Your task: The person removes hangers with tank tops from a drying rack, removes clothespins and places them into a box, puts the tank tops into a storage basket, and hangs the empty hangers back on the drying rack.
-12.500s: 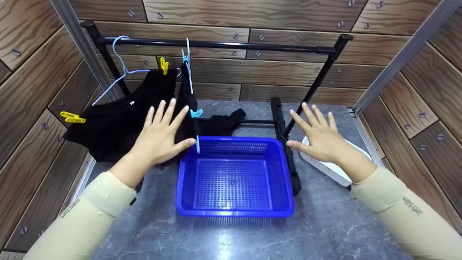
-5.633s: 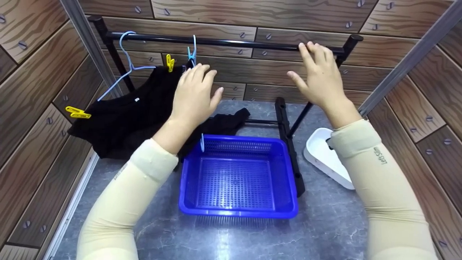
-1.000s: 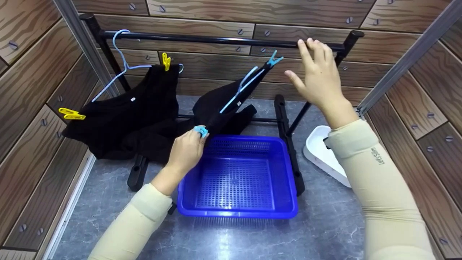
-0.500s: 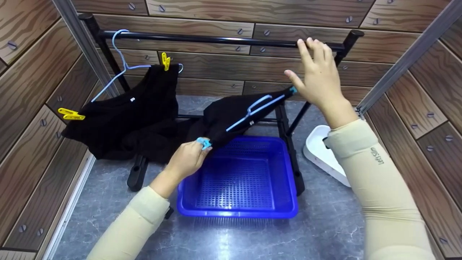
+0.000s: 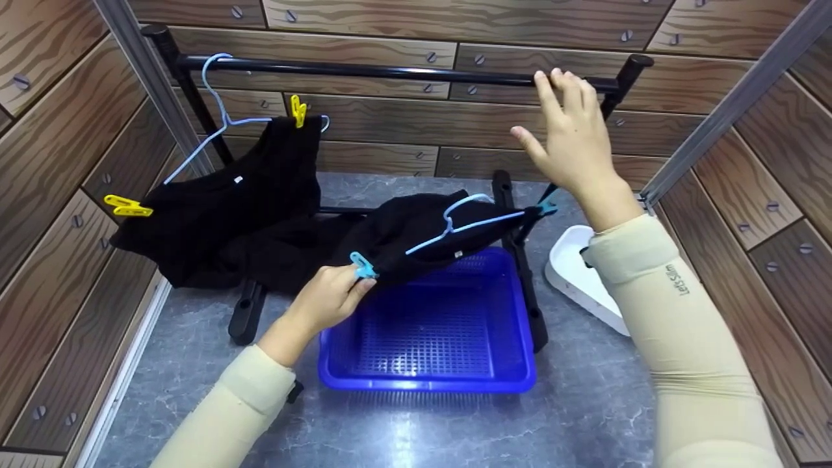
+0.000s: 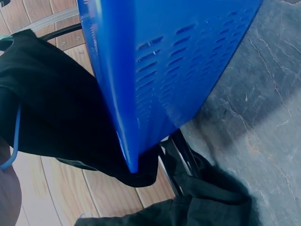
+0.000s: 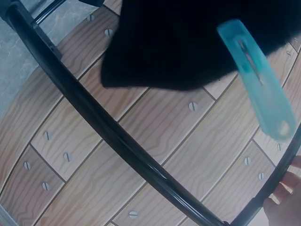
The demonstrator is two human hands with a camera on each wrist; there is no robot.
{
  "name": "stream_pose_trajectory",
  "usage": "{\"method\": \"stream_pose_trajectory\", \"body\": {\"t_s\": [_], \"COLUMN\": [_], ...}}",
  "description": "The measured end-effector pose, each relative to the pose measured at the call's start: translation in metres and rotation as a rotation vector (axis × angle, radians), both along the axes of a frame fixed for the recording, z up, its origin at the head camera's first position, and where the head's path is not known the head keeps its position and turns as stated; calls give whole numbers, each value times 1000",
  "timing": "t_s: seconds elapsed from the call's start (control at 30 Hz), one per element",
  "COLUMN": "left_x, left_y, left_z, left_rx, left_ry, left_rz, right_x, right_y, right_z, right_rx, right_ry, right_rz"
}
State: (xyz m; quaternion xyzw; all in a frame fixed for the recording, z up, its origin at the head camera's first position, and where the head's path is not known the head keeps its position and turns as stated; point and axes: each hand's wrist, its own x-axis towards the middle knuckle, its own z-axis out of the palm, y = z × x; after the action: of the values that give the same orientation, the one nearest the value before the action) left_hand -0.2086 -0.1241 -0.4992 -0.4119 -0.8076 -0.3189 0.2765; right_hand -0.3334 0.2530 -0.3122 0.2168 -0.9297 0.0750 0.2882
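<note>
My left hand (image 5: 328, 296) pinches one shoulder end of a black top (image 5: 390, 227) beside a light-blue clothespin (image 5: 363, 264). A light-blue hanger (image 5: 481, 224) runs through the neck of this top, its hook off the bar. At the far shoulder sits a second blue clothespin (image 5: 547, 207), below my right hand (image 5: 575, 140). That hand's fingertips rest on the rack's black bar (image 5: 390, 71), thumb apart. The top tilts over the back of a blue basket (image 5: 426, 383). In the right wrist view, a clothespin (image 7: 256, 80) and dark cloth (image 7: 188, 47) appear close up.
Another black top (image 5: 227, 221) hangs at the left on a blue hanger (image 5: 224, 120) with yellow clothespins (image 5: 129, 207). A white tray (image 5: 585, 279) stands at the right on the grey marbled surface (image 5: 585, 403). Wood-patterned walls (image 5: 377, 123) enclose the rack.
My left hand has taken the second top and its hanger off the bar. Over the last second they have tipped down and toward me above the basket. My right hand stays on the bar.
</note>
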Motion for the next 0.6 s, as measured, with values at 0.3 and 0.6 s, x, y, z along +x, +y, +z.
{"method": "stream_pose_trajectory", "body": {"t_s": [0.3, 0.6], "left_x": [-3, -7], "left_y": [-8, -20], "left_z": [-11, -21], "left_rx": [-14, -3], "left_ry": [-11, -84], "left_rz": [6, 43], "right_x": [1, 1], "right_y": [1, 0], "right_z": [-1, 0], "right_rx": [5, 14], "right_ry": [-11, -7], "right_rz": [-12, -16]}}
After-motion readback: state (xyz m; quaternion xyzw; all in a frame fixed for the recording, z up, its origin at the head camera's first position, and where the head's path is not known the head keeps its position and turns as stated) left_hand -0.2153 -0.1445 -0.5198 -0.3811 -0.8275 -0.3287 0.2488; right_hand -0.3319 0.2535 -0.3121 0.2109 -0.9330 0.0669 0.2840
